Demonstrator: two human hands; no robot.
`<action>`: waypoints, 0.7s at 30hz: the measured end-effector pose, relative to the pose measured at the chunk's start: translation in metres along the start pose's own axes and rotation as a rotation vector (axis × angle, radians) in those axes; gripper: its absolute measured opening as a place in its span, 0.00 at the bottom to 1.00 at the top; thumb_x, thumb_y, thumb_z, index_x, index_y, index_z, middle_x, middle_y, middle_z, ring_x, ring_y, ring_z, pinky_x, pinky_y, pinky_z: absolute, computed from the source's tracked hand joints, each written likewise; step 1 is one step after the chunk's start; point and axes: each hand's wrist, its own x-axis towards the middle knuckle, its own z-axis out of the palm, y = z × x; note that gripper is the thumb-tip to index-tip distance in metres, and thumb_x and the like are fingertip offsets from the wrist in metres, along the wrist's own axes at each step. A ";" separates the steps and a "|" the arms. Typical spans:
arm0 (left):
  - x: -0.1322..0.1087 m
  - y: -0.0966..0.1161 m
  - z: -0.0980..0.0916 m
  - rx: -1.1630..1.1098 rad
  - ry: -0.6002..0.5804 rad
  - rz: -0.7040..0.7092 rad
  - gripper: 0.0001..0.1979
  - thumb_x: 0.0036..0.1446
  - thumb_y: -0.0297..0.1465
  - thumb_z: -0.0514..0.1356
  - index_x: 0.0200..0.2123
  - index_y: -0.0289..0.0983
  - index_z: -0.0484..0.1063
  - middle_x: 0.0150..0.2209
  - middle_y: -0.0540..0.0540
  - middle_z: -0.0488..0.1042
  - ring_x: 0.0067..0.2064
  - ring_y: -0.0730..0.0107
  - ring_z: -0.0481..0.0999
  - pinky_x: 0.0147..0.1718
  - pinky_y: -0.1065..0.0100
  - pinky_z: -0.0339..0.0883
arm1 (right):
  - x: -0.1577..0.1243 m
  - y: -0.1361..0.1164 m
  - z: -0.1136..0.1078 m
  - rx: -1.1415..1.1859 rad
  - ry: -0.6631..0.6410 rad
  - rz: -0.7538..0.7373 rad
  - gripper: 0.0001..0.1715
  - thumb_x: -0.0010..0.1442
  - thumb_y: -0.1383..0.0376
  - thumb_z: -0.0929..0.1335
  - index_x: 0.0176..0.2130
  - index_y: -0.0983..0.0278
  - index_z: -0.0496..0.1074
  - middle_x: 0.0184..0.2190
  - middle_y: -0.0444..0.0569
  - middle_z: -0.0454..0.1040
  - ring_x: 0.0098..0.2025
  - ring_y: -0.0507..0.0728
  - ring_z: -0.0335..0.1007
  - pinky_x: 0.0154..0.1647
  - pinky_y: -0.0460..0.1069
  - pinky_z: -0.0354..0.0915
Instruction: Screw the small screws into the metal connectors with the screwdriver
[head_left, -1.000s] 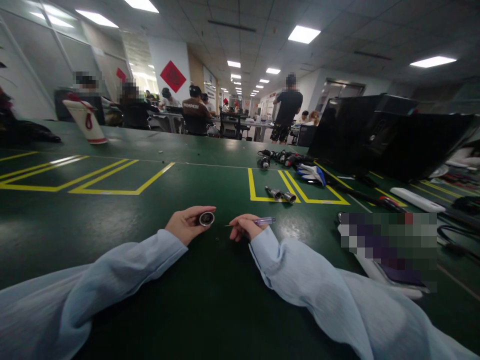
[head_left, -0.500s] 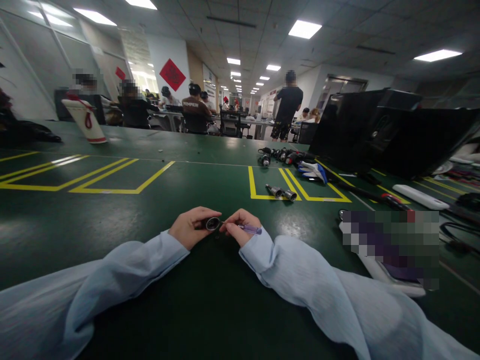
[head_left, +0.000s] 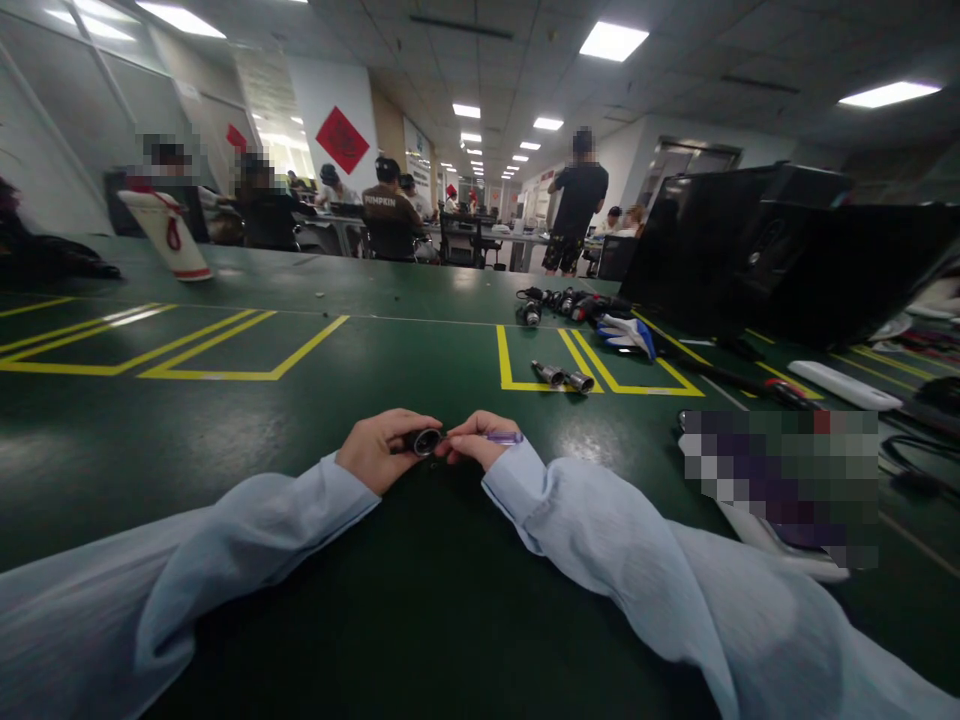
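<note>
My left hand (head_left: 375,452) is closed around a dark cylindrical metal connector (head_left: 427,442), its round open end turned toward me and to the right. Between the thumb and fingers of my right hand (head_left: 474,440) is a small screwdriver with a clear purple handle (head_left: 505,438). The handle lies nearly level, and its front end points left at the connector's rim. Fingers hide the tip, so I cannot tell whether it touches. A tiny dark bit lies on the green table (head_left: 315,640) just below the connector.
Two metal connectors (head_left: 562,377) lie inside a yellow tape outline ahead. Behind them are several dark connectors (head_left: 551,305) and a blue-and-white glove (head_left: 627,336). A phone (head_left: 765,490) rests at right, near black monitors (head_left: 720,250). A paper cup (head_left: 169,235) leans far left. Several people sit beyond.
The screwdriver's handle has swung from a downward slant to nearly level, and my right fingers have shifted slightly left along it. My left hand keeps the connector in about the same place.
</note>
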 end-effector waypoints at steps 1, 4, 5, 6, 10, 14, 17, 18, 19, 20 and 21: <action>-0.001 0.001 0.000 0.065 0.005 0.022 0.14 0.42 0.31 0.58 0.36 0.36 0.72 0.37 0.44 0.71 0.37 0.66 0.72 0.34 0.67 0.70 | -0.001 0.000 -0.001 -0.018 0.003 -0.016 0.02 0.41 0.70 0.66 0.20 0.65 0.66 0.17 0.42 0.73 0.19 0.48 0.66 0.24 0.44 0.64; -0.003 0.004 -0.001 0.236 0.032 0.083 0.14 0.45 0.30 0.56 0.37 0.37 0.72 0.36 0.45 0.71 0.36 0.68 0.72 0.30 0.70 0.69 | -0.004 -0.001 -0.002 -0.099 0.009 -0.091 0.02 0.41 0.71 0.66 0.20 0.65 0.67 0.18 0.42 0.73 0.20 0.49 0.67 0.24 0.45 0.64; -0.004 0.004 -0.001 0.267 0.037 0.094 0.14 0.45 0.30 0.55 0.38 0.38 0.72 0.36 0.45 0.71 0.36 0.68 0.71 0.30 0.70 0.69 | -0.005 -0.002 -0.003 -0.113 0.005 -0.108 0.01 0.41 0.71 0.66 0.21 0.65 0.67 0.19 0.43 0.74 0.21 0.49 0.67 0.24 0.45 0.64; -0.004 0.005 0.000 0.286 0.041 0.099 0.14 0.46 0.30 0.55 0.38 0.38 0.72 0.36 0.46 0.71 0.36 0.68 0.71 0.30 0.71 0.68 | -0.006 -0.003 -0.003 -0.118 -0.001 -0.112 0.01 0.42 0.71 0.66 0.21 0.65 0.67 0.19 0.43 0.74 0.21 0.49 0.67 0.25 0.45 0.64; -0.005 0.004 0.001 0.297 0.053 0.092 0.14 0.46 0.29 0.54 0.37 0.38 0.72 0.36 0.46 0.71 0.36 0.69 0.71 0.29 0.72 0.68 | -0.008 -0.005 -0.005 -0.101 -0.053 -0.055 0.02 0.42 0.70 0.66 0.20 0.66 0.66 0.18 0.43 0.73 0.19 0.49 0.66 0.23 0.45 0.63; -0.003 0.001 0.002 0.269 0.057 0.104 0.13 0.45 0.29 0.54 0.37 0.38 0.72 0.36 0.46 0.71 0.36 0.69 0.71 0.28 0.72 0.68 | -0.008 -0.004 -0.006 -0.150 -0.015 -0.116 0.02 0.43 0.70 0.65 0.21 0.66 0.66 0.19 0.44 0.74 0.20 0.48 0.66 0.24 0.44 0.63; -0.002 0.000 0.003 0.282 0.060 0.121 0.13 0.46 0.29 0.54 0.37 0.37 0.71 0.36 0.45 0.71 0.36 0.69 0.71 0.28 0.72 0.68 | -0.006 0.001 -0.005 -0.235 0.035 -0.179 0.01 0.45 0.69 0.65 0.23 0.65 0.66 0.21 0.44 0.73 0.22 0.49 0.67 0.25 0.45 0.63; -0.002 -0.001 0.003 0.293 0.057 0.136 0.13 0.46 0.28 0.54 0.37 0.37 0.71 0.36 0.45 0.71 0.36 0.69 0.71 0.28 0.72 0.68 | -0.006 0.003 -0.004 -0.264 0.042 -0.193 0.01 0.45 0.69 0.65 0.23 0.65 0.66 0.21 0.44 0.73 0.22 0.49 0.67 0.25 0.45 0.63; -0.002 -0.001 0.003 0.305 0.054 0.153 0.14 0.46 0.28 0.54 0.38 0.37 0.71 0.36 0.45 0.71 0.36 0.69 0.71 0.28 0.72 0.67 | -0.005 0.005 -0.004 -0.287 0.044 -0.202 0.01 0.45 0.69 0.65 0.23 0.65 0.66 0.21 0.44 0.73 0.23 0.49 0.67 0.25 0.45 0.63; -0.002 -0.002 0.003 0.317 0.050 0.169 0.14 0.46 0.27 0.53 0.38 0.37 0.71 0.36 0.45 0.71 0.36 0.69 0.71 0.28 0.72 0.67 | -0.004 0.007 -0.004 -0.296 0.039 -0.201 0.01 0.45 0.69 0.65 0.24 0.65 0.66 0.21 0.44 0.72 0.23 0.50 0.67 0.25 0.45 0.63; -0.002 -0.002 0.003 0.330 0.048 0.182 0.14 0.46 0.27 0.53 0.38 0.37 0.71 0.36 0.45 0.71 0.36 0.69 0.71 0.29 0.72 0.67 | -0.003 0.008 -0.004 -0.291 0.026 -0.189 0.01 0.45 0.69 0.65 0.23 0.65 0.67 0.21 0.44 0.72 0.23 0.50 0.67 0.25 0.45 0.63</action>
